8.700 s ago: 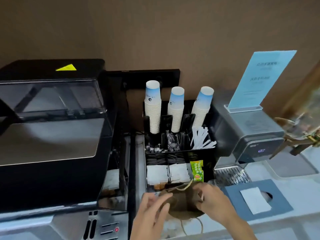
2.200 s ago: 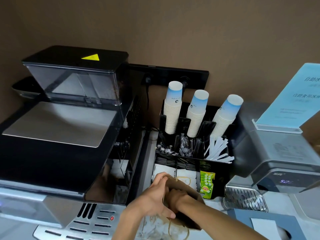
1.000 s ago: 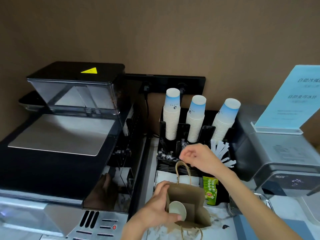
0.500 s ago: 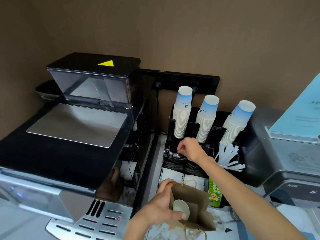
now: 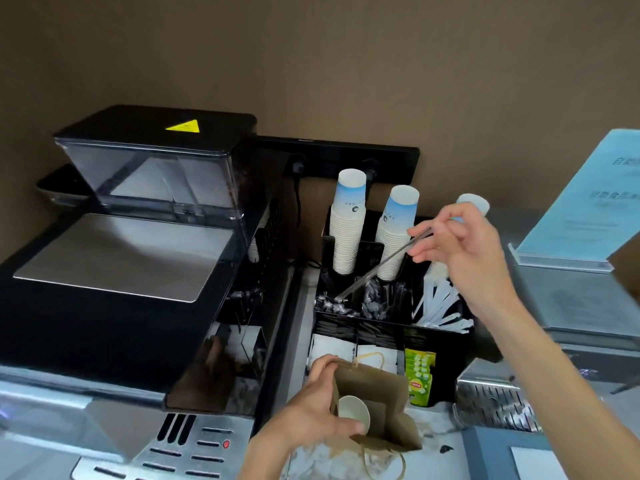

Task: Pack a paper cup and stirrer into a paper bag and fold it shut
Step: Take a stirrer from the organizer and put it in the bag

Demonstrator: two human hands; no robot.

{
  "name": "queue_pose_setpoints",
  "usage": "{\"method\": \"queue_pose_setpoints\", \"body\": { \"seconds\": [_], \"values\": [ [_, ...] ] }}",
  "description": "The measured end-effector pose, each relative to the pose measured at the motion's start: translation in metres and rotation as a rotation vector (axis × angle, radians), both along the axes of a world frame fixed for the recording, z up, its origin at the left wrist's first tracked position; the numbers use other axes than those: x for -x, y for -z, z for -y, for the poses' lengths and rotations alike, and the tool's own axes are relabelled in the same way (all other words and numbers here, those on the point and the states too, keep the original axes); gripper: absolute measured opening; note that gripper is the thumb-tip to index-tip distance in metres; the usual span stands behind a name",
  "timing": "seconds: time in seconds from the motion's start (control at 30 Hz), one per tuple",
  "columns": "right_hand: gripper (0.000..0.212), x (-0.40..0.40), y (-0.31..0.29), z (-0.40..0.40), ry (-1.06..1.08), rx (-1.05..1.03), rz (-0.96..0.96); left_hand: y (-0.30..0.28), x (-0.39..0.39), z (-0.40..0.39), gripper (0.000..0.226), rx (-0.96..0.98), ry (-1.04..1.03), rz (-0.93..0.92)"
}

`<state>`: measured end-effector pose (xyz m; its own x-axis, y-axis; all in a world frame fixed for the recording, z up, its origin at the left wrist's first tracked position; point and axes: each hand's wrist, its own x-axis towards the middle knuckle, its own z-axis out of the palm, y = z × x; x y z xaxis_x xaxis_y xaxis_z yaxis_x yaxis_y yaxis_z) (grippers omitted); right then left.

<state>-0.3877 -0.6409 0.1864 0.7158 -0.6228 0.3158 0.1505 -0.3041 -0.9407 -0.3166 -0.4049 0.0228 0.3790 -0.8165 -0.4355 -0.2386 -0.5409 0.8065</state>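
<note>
A brown paper bag stands open on the counter at the bottom centre, with a white paper cup lying inside it. My left hand grips the bag's left edge. My right hand is raised over the black organiser and pinches a thin wrapped stirrer by its upper end. The stirrer slants down to the left, its lower tip still at the organiser's stirrer compartment.
The black organiser holds stacks of blue-and-white cups, white straws, sachets and green tea bags. A large coffee machine fills the left. A grey dispenser with a blue sign stands right.
My right hand has taken a stirrer from the compartment and lifted up and to the right with it. My left hand has kept hold of the bag.
</note>
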Motion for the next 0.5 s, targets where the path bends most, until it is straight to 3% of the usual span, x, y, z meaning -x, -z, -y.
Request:
{"method": "queue_pose_setpoints", "body": {
  "seconds": [0.1, 0.2, 0.33, 0.5],
  "values": [
    [0.012, 0.040, -0.034, -0.010, -0.058, 0.000, 0.119, 0.000, 0.000, -0.001, 0.101, 0.006, 0.008, 0.014],
    [0.006, 0.077, -0.051, -0.018, -0.112, 0.020, 0.096, -0.002, -0.001, -0.001, 0.100, 0.009, 0.007, -0.006],
    [0.024, 0.108, -0.045, -0.032, -0.273, 0.076, -0.162, -0.006, -0.001, 0.000, 0.100, 0.030, 0.006, -0.028],
    [0.012, 0.102, 0.013, -0.065, -0.350, 0.291, -0.556, -0.007, -0.001, 0.002, 0.100, 0.039, 0.020, -0.016]
  ]
}}
